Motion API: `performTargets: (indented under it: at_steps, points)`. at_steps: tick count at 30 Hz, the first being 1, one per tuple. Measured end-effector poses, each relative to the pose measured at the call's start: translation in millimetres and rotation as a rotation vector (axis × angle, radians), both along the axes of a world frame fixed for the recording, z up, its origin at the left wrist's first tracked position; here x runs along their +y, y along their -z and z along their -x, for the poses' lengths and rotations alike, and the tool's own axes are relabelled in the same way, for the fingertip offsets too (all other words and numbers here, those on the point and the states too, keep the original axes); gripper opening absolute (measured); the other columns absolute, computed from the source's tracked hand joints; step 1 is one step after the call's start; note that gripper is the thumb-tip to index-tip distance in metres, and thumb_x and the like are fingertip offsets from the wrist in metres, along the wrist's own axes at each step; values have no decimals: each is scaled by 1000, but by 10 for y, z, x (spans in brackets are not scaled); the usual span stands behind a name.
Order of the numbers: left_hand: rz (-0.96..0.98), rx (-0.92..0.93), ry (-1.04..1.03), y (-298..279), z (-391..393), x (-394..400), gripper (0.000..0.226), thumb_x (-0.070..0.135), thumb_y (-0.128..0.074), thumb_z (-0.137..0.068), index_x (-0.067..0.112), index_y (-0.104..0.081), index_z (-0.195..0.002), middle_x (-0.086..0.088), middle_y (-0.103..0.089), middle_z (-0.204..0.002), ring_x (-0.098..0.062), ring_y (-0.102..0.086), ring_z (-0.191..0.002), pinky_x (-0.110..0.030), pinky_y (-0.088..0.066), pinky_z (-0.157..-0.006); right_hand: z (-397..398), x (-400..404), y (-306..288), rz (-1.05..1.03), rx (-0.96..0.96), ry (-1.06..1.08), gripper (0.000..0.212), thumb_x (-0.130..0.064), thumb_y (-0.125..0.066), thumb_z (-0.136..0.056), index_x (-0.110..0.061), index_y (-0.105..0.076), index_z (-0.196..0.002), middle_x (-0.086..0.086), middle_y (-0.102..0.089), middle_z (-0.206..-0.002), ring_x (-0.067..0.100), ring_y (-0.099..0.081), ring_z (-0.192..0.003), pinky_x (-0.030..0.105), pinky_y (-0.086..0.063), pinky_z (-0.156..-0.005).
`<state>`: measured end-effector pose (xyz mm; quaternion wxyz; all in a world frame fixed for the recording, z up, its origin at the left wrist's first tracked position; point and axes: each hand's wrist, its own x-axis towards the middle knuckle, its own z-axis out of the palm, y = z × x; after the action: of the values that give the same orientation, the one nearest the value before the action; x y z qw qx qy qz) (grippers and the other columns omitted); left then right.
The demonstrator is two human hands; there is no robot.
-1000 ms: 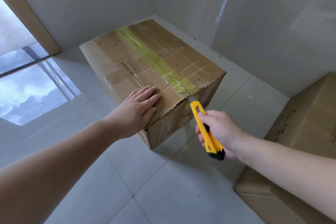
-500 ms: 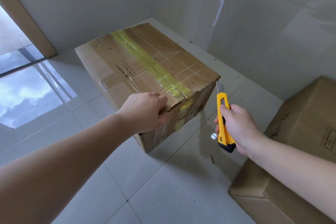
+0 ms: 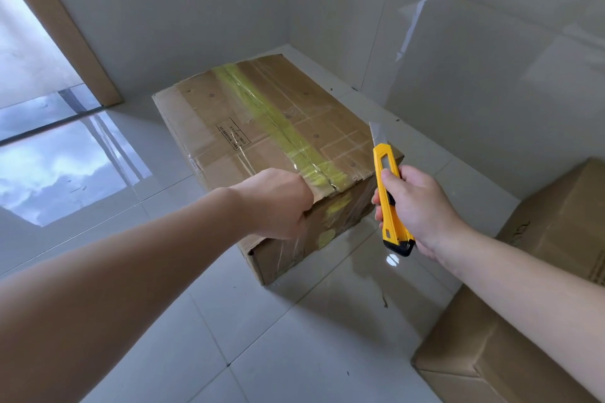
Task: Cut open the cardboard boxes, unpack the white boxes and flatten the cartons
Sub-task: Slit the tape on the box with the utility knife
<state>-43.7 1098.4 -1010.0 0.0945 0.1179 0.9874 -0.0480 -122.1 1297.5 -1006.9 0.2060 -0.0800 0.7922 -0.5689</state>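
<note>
Knife raised, left hand gripping carton

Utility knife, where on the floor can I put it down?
Bare tile lies in front of the taped carton, beside your left forearm. The strip between that carton and the second carton is tighter; your right hand holds the utility knife there.

Glossy pale floor tiles, tiled corner walls, wooden doorframe left.

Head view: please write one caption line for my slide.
Left hand grips the near top edge of the taped cardboard box; right hand holds the yellow utility knife upright beside it.
</note>
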Motion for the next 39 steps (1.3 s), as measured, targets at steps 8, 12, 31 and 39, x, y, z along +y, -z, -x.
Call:
performTargets:
  at_steps: [8, 12, 31, 39]
  points:
    - [-140, -84, 261, 41, -445, 465, 20, 28, -50, -82, 19, -43, -66, 2, -44, -58, -21, -36, -51, -26, -36, -55, 7, -215, -11, 9, 28, -82, 26, -28, -45, -98, -8, -57, -87, 5, -60, -67, 20, -57, -52, 34, -48, -54]
    - [-294, -96, 298, 20, -529, 435, 34, 47, -49, -90, 24, -39, -66, 5, -47, -62, -22, -42, -57, -26, -36, -54, -10, -359, -13, -17, 34, -170, 23, -26, -45, -98, -8, -54, -86, 6, -59, -67, 19, -55, -50, 34, -49, -51]
    - [-358, 307, -882, -71, 45, -1186, 25, 21, -46, -89, 15, -69, -94, -2, -65, -95, -23, -61, -86, -31, -52, -71, 321, -828, -445, -350, 497, -546, 17, -21, -49, -92, -18, -53, -109, 14, -59, -82, 36, -58, -68, 44, -52, -53]
    - [-435, 378, -862, 237, 385, -1681, 32, 23, -41, -95, 18, -58, -122, -3, -52, -131, -26, -52, -114, -34, -46, -88, 332, -1530, -244, -465, 588, -567, 52, -22, -50, -96, -28, -35, -145, 0, -55, -133, 22, -58, -105, 28, -48, -84]
